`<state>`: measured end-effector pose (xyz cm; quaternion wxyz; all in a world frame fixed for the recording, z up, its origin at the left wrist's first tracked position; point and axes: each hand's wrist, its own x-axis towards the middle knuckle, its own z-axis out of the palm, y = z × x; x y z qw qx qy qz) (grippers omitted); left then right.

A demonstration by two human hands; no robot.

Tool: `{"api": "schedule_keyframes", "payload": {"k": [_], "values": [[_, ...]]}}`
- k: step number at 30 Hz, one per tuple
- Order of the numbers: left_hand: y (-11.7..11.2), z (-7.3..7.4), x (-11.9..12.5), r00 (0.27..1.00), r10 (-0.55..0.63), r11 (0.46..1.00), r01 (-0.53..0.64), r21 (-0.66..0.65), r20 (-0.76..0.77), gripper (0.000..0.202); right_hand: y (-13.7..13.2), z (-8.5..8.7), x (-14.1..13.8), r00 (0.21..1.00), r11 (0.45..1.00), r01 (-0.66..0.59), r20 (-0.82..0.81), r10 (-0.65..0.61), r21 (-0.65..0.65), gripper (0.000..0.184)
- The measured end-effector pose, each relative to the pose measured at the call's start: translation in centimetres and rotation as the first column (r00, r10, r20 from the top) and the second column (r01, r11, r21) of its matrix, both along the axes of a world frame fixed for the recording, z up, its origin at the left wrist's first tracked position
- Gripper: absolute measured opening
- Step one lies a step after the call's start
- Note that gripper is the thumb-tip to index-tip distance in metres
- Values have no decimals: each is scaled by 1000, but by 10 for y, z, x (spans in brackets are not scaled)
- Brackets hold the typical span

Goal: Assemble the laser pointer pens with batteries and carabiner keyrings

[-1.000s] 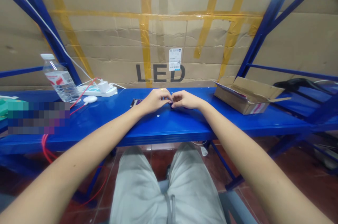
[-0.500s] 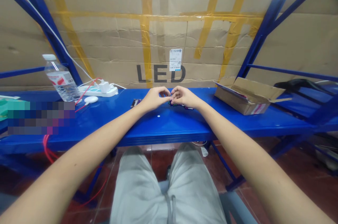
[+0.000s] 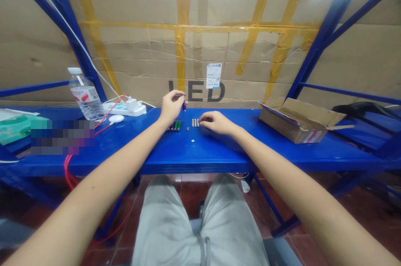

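My left hand (image 3: pixel 171 106) is raised a little above the blue shelf (image 3: pixel 200 153) and pinches a small purple cylinder, which looks like a battery (image 3: pixel 184 106). Below it a short row of green and purple batteries (image 3: pixel 175 126) lies on the shelf. My right hand (image 3: pixel 215 122) rests on the shelf with its fingers curled, its fingertips touching a small block of batteries (image 3: pixel 195 122) that stand on end with their metal tops showing. Both forearms reach in from the bottom of the view.
A water bottle (image 3: pixel 87 95) stands at the left next to a white power strip (image 3: pixel 125 108), a white mouse (image 3: pixel 116 119) and red cables (image 3: pixel 67 170). An open cardboard box (image 3: pixel 297 120) sits at the right. A taped cardboard wall marked LED (image 3: pixel 200 49) backs the shelf.
My hands were together over the batteries and have parted. The left hand has lifted up and to the left with one battery. The right hand stays down by the block.
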<state>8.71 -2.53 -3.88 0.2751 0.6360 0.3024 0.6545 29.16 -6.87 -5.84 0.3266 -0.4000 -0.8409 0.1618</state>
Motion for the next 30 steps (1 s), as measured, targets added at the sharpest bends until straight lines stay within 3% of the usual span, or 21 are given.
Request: {"api": "schedule_keyframes", "payload": {"k": [3, 6, 9, 12, 16, 18, 20, 23, 30], "values": [[3, -1, -2, 998, -14, 994, 21, -104, 68, 10, -1, 9, -27, 969, 997, 17, 245, -36, 79, 15], [3, -2, -2, 997, -12, 989, 22, -147, 72, 14, 2, 14, -52, 883, 997, 60, 464, -75, 48, 15], [3, -3, -3, 997, -27, 986, 38, -161, 72, 15, 5, 12, -65, 835, 997, 59, 544, -78, 53, 11], [5, -3, -5, 993, -94, 979, 104, -178, 66, 14, 9, 9, -59, 889, 999, -2, 458, -14, 34, 13], [6, -8, -6, 980, -195, 969, 186, -160, -47, 18, 17, 12, -27, 998, 999, -35, 61, 35, 1, 3], [5, -10, -5, 966, -230, 966, 211, -148, -119, 22, 20, 17, -12, 982, 1000, 11, -189, -6, 24, 6], [5, -13, -3, 950, -263, 959, 239, -150, -170, 25, 21, 20, -3, 944, 999, 37, -328, -27, 26, 10], [6, -17, 1, 927, -311, 947, 283, -150, -211, 27, 20, 21, -2, 921, 998, 58, -388, -40, 34, 11], [11, -24, 3, 899, -346, 938, 333, -95, -269, 25, 20, 15, -9, 950, 990, 108, -302, -76, 90, 7]]}}
